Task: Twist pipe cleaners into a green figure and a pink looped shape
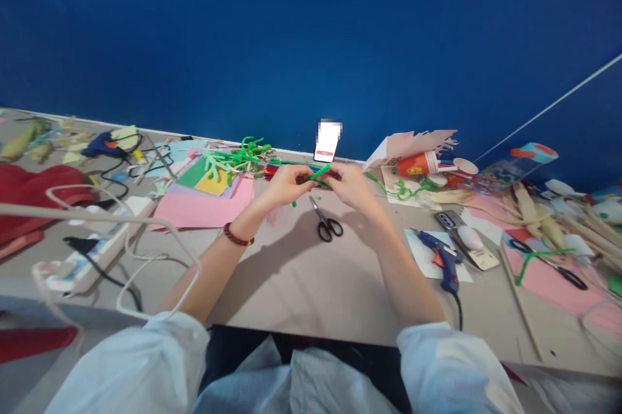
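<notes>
Between my two hands is a short length of fuzzy green pipe cleaner (320, 172). My left hand (290, 184) pinches its left end, and the fingers of my right hand (347, 181) close on its right end. Just below lies a pair of black-handled scissors (326, 223), blades pointing up toward my hands. Small green scraps sit on the table near the blade tips. Behind my hands, more coloured pipe cleaners (275, 169) are partly hidden. A phone (328, 142) with a lit screen leans on the blue wall beyond.
Coloured paper sheets (204, 207) and shaped green pipe cleaners (245, 153) lie to the left, beside a white power strip (104, 245) with looping cables. On the right are a blue glue gun (441, 258), red paper cups (418, 164), a second pair of scissors (572, 276) and a thin stick (522, 304).
</notes>
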`<state>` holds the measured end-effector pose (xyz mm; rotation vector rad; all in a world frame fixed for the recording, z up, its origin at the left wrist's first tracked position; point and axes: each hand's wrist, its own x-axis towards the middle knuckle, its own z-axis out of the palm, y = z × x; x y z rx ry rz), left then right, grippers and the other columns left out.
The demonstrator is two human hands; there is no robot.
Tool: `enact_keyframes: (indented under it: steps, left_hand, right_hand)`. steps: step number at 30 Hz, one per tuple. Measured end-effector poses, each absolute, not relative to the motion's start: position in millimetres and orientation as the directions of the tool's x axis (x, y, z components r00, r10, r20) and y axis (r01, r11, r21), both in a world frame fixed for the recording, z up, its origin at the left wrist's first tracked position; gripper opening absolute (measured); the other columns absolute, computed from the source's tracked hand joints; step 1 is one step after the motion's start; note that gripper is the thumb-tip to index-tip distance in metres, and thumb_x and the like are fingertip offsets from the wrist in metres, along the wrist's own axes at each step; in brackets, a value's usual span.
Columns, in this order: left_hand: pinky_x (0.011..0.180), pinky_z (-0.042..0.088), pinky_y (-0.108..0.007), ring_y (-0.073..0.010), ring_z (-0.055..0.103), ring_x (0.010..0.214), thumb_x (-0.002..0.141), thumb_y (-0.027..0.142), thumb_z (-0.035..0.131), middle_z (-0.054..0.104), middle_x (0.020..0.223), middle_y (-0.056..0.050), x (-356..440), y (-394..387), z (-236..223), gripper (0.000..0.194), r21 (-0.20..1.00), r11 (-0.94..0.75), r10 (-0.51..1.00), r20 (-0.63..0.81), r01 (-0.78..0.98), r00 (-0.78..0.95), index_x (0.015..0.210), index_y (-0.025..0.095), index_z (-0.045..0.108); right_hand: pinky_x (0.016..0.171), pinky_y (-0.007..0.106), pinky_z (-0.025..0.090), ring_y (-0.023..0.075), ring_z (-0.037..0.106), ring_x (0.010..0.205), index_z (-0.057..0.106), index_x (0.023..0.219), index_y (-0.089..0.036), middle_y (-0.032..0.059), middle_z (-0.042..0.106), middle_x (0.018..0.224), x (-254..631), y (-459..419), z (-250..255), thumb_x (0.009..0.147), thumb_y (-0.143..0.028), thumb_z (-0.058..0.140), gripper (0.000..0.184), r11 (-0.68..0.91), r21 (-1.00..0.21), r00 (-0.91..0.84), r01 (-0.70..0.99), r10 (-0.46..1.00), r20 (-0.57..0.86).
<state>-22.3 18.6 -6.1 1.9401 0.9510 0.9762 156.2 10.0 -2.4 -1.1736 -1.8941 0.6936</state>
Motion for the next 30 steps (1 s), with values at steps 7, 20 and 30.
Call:
enact_keyframes:
  steps: [7, 20, 30]
  left_hand:
    - [0.055, 0.041, -0.022, -0.0118, 0.054, 0.061, 0.075, 0.031, 0.062, 0.063, 0.067, -0.003, -18, 16, -5, 0.016, 0.847, -0.496, 0.782, 0.339, 0.192, 0.523, 0.073, 0.015, 0.065]
    - [0.056, 0.048, -0.023, -0.0115, 0.058, 0.062, 0.071, 0.043, 0.069, 0.062, 0.069, -0.002, -10, 17, -11, 0.029, 0.919, -0.377, 0.916, 0.388, -0.115, 0.103, 0.074, 0.017, 0.057]
    - [0.061, 0.051, -0.023, -0.0095, 0.057, 0.062, 0.071, 0.042, 0.069, 0.061, 0.068, 0.000, 1, 13, -18, 0.029, 0.932, -0.332, 0.939, 0.342, -0.149, 0.047, 0.073, 0.016, 0.057]
  right_hand:
    - [0.056, 0.023, 0.044, 0.0098, 0.054, 0.056, 0.064, 0.073, -0.014, 0.0017, 0.063, 0.068, 178, 16, 1, 0.067, -0.039, 0.076, 0.028, -0.053, -0.998, -0.478, 0.047, 0.876, -0.069]
    - [0.054, 0.022, 0.044, 0.0087, 0.049, 0.052, 0.052, 0.077, -0.021, -0.0034, 0.054, 0.065, 114, 13, -23, 0.075, -0.033, 0.065, 0.018, 0.118, -0.916, -0.021, -0.383, 0.990, 0.136]
    - [0.066, 0.026, 0.047, 0.0152, 0.056, 0.072, 0.051, 0.078, -0.021, 0.0022, 0.058, 0.074, 95, -10, -32, 0.082, -0.038, 0.053, 0.018, 0.381, -0.924, 0.340, 0.032, 0.865, 0.368]
